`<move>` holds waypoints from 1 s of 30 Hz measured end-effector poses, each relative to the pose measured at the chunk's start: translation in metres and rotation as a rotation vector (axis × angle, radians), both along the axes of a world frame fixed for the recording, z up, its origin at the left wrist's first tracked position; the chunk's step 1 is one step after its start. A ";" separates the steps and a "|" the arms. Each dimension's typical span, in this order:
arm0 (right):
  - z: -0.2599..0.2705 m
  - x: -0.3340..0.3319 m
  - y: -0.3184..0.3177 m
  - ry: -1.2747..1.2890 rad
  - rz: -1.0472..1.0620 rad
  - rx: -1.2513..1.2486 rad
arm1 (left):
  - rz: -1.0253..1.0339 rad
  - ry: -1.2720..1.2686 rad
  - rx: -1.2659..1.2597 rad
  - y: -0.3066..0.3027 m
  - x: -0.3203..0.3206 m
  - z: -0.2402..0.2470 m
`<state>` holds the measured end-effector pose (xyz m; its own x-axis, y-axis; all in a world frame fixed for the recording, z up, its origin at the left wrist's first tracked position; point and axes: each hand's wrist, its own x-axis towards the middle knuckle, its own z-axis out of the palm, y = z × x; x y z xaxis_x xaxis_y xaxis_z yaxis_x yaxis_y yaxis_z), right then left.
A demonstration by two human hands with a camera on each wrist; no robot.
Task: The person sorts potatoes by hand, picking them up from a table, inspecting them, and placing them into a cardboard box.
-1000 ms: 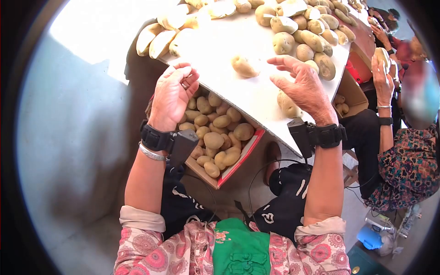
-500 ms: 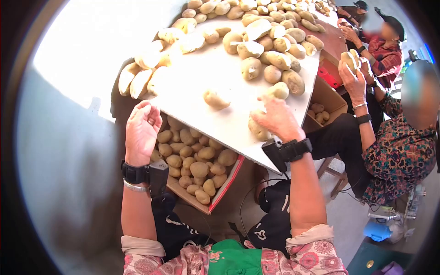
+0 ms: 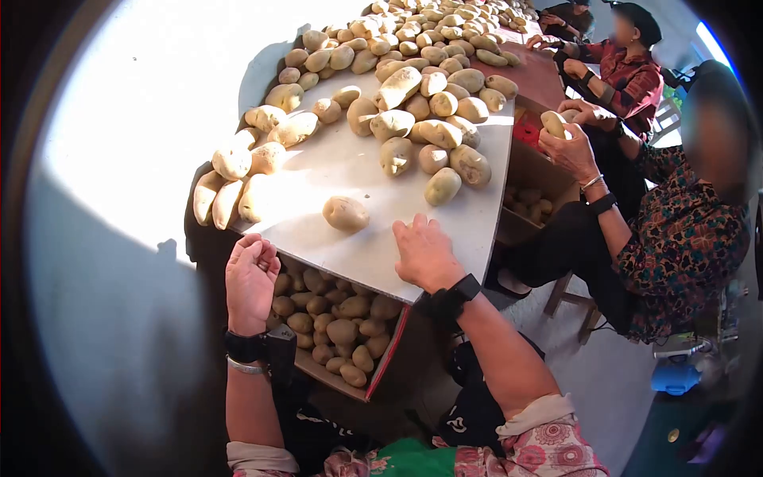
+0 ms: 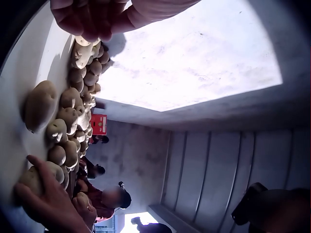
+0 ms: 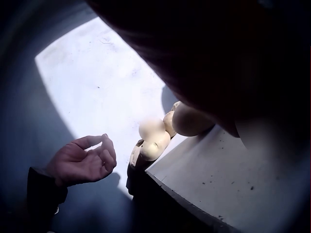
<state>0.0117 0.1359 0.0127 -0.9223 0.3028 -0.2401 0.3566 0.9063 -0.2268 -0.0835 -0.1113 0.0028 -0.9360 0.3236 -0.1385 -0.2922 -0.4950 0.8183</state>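
My right hand (image 3: 425, 253) is low over the near right part of the white tabletop (image 3: 306, 238), palm down. Its fingers and thumb curl round a potato (image 4: 31, 180), which shows between them in the left wrist view and is mostly hidden under the hand in the head view. One lone potato (image 3: 346, 214) lies just to the left of that hand. Beside the table's left edge, my left hand (image 3: 253, 282) hangs palm inward with loosely bent fingers and holds nothing; the right wrist view shows its bare palm.
Potatoes (image 3: 395, 125) are heaped across the far part of the table, with several large ones (image 3: 228, 203) along the left edge. Below the tabletop stands a cardboard box (image 3: 350, 387) full of potatoes. At the right sits a person (image 3: 675, 246) handling potatoes, next to another box (image 3: 548, 179).
My right hand has come down from hovering with spread fingers and now grips the near potato. My left hand stays loosely bent. The head view has tilted up along the table.
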 end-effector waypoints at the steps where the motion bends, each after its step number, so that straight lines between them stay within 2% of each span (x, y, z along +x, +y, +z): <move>1: -0.001 0.000 0.001 0.025 0.010 -0.013 | 0.029 -0.025 -0.028 0.004 0.002 0.002; 5: 0.002 0.001 0.009 0.069 0.063 -0.183 | 0.042 -0.058 -0.020 0.016 0.003 0.001; 7: -0.006 0.000 0.005 0.169 0.253 -0.408 | 0.013 -0.043 -0.035 0.020 0.004 0.001; 8: -0.009 0.003 0.004 0.170 0.247 -0.408 | 0.006 -0.043 -0.036 0.023 0.004 -0.001; 10: -0.005 0.005 -0.006 0.123 0.509 -0.565 | 0.017 -0.040 -0.051 0.024 0.003 -0.003; 13: -0.004 0.006 -0.021 0.016 0.637 -0.581 | 0.001 -0.057 -0.033 0.028 0.008 -0.003; 23: -0.007 0.013 -0.026 0.047 0.655 -0.611 | -0.009 -0.043 -0.081 0.026 0.008 -0.007; 28: -0.001 -0.001 -0.007 0.314 0.543 -0.663 | 0.003 -0.031 -0.096 0.028 0.012 -0.003; 30: 0.003 -0.001 0.018 0.556 0.307 -0.432 | 0.014 -0.070 -0.123 0.031 0.014 0.004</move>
